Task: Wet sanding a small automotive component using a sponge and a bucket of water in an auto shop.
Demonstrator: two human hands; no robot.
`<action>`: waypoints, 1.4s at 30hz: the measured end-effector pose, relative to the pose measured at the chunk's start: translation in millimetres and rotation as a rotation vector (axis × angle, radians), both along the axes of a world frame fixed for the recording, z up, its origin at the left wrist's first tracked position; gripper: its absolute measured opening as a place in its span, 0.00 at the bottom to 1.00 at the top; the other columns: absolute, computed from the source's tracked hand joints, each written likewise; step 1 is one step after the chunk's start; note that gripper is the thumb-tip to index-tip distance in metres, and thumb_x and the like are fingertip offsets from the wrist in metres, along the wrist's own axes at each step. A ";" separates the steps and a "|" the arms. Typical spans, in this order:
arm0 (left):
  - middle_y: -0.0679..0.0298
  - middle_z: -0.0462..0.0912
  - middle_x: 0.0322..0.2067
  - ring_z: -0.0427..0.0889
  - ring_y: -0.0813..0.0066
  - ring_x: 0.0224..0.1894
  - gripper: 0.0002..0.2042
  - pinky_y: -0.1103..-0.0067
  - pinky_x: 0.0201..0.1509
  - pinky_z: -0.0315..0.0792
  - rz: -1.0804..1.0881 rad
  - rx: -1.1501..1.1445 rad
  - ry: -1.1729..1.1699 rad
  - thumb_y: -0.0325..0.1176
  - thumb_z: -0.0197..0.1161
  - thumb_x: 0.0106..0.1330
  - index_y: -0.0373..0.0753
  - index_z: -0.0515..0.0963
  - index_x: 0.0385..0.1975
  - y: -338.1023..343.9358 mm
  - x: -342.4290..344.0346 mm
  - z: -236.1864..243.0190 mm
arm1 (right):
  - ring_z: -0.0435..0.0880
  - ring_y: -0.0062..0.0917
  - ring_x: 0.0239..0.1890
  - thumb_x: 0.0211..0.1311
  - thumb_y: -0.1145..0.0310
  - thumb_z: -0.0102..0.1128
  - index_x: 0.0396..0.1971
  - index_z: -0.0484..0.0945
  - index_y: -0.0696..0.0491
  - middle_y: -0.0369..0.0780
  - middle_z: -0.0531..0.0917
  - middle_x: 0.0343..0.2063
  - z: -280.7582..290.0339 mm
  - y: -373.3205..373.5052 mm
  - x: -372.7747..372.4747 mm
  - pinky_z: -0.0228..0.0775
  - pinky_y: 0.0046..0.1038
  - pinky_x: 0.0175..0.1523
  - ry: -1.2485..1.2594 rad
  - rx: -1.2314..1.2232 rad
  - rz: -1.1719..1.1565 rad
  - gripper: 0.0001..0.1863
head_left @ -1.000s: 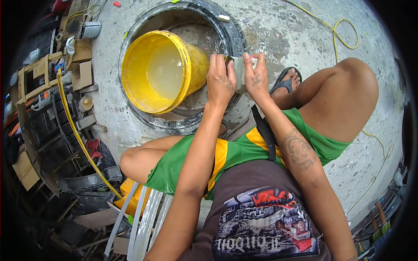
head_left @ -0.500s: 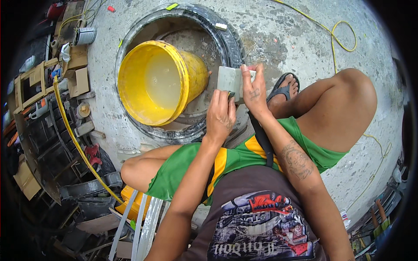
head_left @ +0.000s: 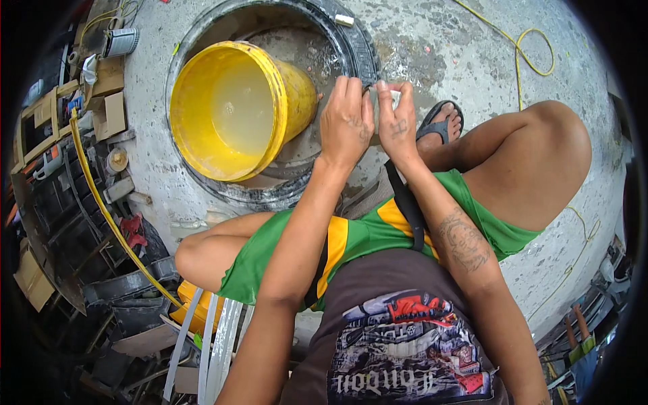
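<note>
In front of my lap both hands are raised side by side, beside a tilted yellow bucket (head_left: 297, 101). My right hand (head_left: 397, 128) pinches a pale grey block (head_left: 395, 98), of which only a small whitish part shows between thumb and fingers. Close against it, my left hand (head_left: 346, 125) is closed with its fingers curled forward. A small dark edge shows by its fingertips, but what it holds is hidden. Cloudy water (head_left: 237, 115) lies in the bucket, which leans inside a black tire (head_left: 361, 57).
A small white piece (head_left: 344, 20) lies on the tire's rim. A yellow cord (head_left: 518, 50) loops over the concrete floor at far right. Boxes, wood and tools crowd the left side, with a yellow hose (head_left: 101, 202) along them. Metal bars (head_left: 216, 344) stand near my left arm.
My left hand has moved up and forward from the block's near edge, and now covers most of it. The right hand has shifted slightly forward. The view has shifted a little.
</note>
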State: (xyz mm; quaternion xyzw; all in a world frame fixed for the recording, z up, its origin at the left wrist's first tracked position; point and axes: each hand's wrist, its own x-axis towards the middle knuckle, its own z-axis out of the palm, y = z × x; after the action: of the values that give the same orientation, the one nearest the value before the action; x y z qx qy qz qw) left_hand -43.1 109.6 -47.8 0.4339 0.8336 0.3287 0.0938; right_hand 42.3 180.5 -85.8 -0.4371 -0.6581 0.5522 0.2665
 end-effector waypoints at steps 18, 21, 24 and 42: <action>0.42 0.75 0.43 0.79 0.37 0.42 0.09 0.56 0.44 0.74 -0.016 0.064 -0.002 0.23 0.61 0.67 0.30 0.73 0.44 -25.2 13.4 -6.4 | 0.80 0.54 0.45 0.78 0.53 0.54 0.43 0.70 0.63 0.59 0.80 0.39 4.6 1.8 -0.5 0.69 0.46 0.55 -0.009 -0.038 0.000 0.22; 0.43 0.77 0.40 0.79 0.42 0.40 0.08 0.60 0.43 0.74 0.147 0.146 -0.019 0.27 0.63 0.69 0.30 0.74 0.41 3.4 -23.4 -20.6 | 0.81 0.53 0.45 0.78 0.53 0.54 0.44 0.70 0.62 0.59 0.80 0.39 4.2 0.3 -2.5 0.69 0.45 0.54 -0.032 -0.016 0.021 0.23; 0.45 0.82 0.35 0.82 0.52 0.37 0.11 0.67 0.43 0.75 0.286 0.349 -0.382 0.32 0.66 0.71 0.30 0.76 0.40 -13.4 -20.5 -26.0 | 0.81 0.53 0.45 0.78 0.53 0.54 0.44 0.70 0.62 0.59 0.80 0.39 -3.5 4.1 2.6 0.70 0.45 0.54 -0.042 -0.013 0.016 0.23; 0.41 0.74 0.42 0.77 0.33 0.43 0.08 0.53 0.44 0.72 0.107 0.131 -0.111 0.25 0.55 0.74 0.31 0.70 0.48 -19.0 22.5 -6.1 | 0.82 0.51 0.42 0.78 0.53 0.54 0.44 0.70 0.62 0.57 0.81 0.36 -6.0 2.9 1.3 0.71 0.45 0.51 -0.012 0.013 -0.007 0.22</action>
State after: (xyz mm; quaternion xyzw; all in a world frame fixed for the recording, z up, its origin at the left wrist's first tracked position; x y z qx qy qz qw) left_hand -20.6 90.6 -53.9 0.3752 0.8257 0.4106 0.0937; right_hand 43.6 183.3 -91.8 -0.4411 -0.6616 0.5443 0.2673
